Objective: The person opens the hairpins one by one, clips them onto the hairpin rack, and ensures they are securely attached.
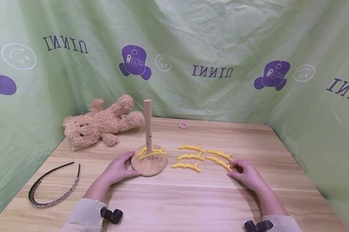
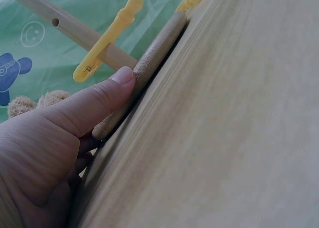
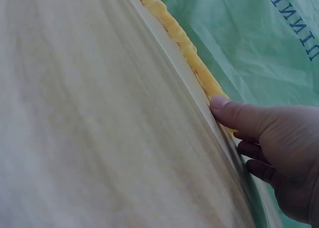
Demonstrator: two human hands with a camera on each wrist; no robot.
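A wooden stand has a round base (image 1: 149,168) and an upright post (image 1: 148,125). My left hand (image 1: 120,167) grips the left edge of that base, thumb in front and fingers behind; the left wrist view shows the thumb (image 2: 107,96) on the rim. One yellow alligator hair clip (image 1: 160,152) sits around the foot of the post. To the right, several more yellow clips (image 1: 189,157) lie in two columns. My right hand (image 1: 246,174) pinches the tail end of the lower clip (image 1: 218,162) in the right column, its thumb (image 3: 229,108) against the clip.
A brown teddy bear (image 1: 99,125) lies at the back left. A dark toothed headband (image 1: 54,201) is at the left front. Near the back edge lies a small pink ring (image 1: 183,125). A green printed curtain (image 1: 221,38) hangs around the wood-grain table (image 1: 186,203).
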